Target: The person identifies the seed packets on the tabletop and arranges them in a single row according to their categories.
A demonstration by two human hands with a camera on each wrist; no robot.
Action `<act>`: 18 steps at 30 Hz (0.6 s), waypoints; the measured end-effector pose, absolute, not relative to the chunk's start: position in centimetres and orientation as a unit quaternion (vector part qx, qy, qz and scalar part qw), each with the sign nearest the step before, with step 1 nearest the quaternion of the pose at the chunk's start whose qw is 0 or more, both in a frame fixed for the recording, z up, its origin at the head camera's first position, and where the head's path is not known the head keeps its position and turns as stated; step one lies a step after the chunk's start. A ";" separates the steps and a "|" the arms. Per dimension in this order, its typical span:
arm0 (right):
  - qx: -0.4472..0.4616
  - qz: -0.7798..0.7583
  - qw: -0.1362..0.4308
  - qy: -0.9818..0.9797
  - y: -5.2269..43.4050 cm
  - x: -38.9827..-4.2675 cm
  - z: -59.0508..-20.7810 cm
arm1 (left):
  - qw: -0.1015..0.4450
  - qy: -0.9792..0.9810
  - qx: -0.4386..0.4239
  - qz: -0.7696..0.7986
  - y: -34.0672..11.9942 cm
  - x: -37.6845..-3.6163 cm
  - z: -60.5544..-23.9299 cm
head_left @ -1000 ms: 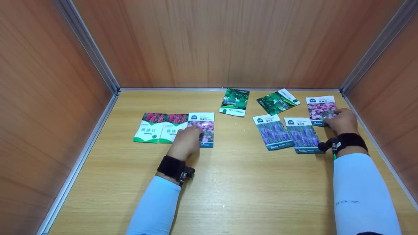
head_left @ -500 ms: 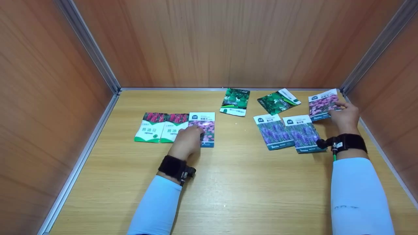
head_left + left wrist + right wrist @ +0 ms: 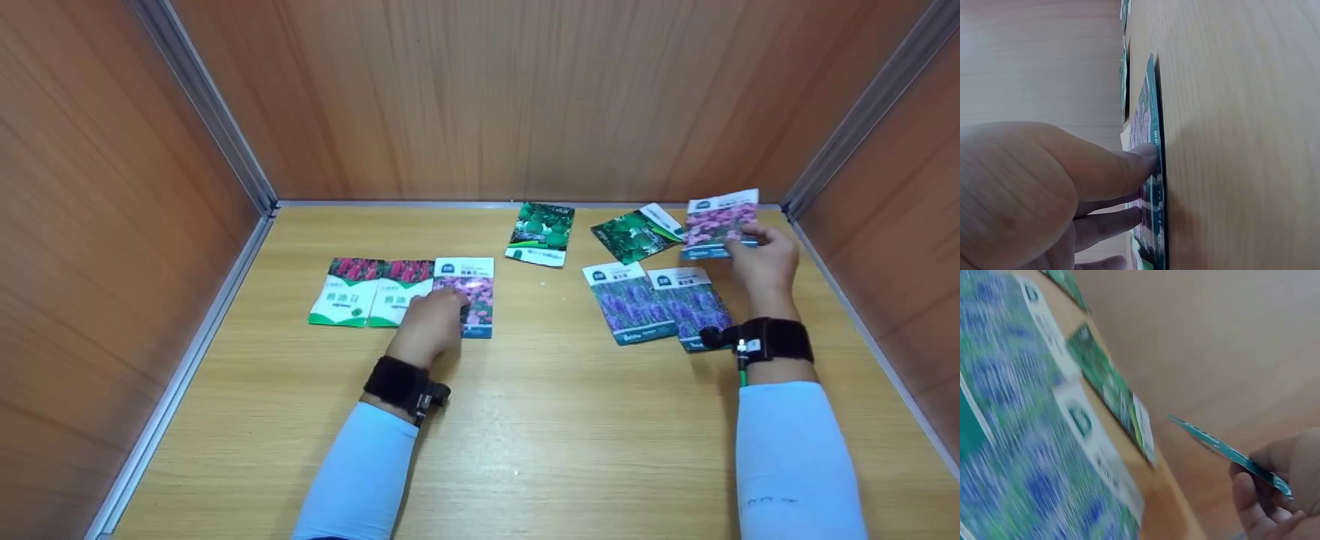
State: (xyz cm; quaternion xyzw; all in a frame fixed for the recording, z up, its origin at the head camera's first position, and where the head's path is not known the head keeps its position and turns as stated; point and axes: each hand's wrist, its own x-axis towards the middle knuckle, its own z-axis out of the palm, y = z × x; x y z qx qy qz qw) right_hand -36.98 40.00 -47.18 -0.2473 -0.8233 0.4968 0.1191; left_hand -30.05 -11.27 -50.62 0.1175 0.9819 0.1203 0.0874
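My right hand (image 3: 766, 259) pinches a pink-flowered seed packet (image 3: 718, 219) by its lower right corner, held above the table. In the right wrist view that packet (image 3: 1230, 453) shows edge-on between thumb and fingers. At the left, my left hand (image 3: 431, 321) touches another pink-flowered seed packet (image 3: 474, 281) lying flat. The left wrist view shows the thumb and fingertips (image 3: 1143, 157) resting on its face, without curling round it. Two white-and-green packets with red flowers (image 3: 343, 294) lie in a row beside it, the nearer one partly covered by the hand.
Two purple-flowered packets (image 3: 628, 304) lie side by side below the raised packet, one partly behind the right wrist camera. Two green-leaf packets (image 3: 541, 232) lie near the back wall (image 3: 480, 97). Wooden side panels (image 3: 112, 225) with metal edges enclose the table (image 3: 562, 435).
My right hand has lifted the pink-flowered packet off the table at the right and carried it left and back. My left hand stays on its packet.
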 end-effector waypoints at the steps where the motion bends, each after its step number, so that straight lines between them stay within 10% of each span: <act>1: -0.231 0.503 0.113 -0.826 39.2 -36.9 -47.2 | 0.087 0.982 0.118 0.120 -11.2 -30.1 -50.6; 18: 0.022 0.440 -0.090 -0.893 23.6 -34.3 -47.8 | 0.085 0.982 0.119 0.117 -11.3 -30.1 -50.4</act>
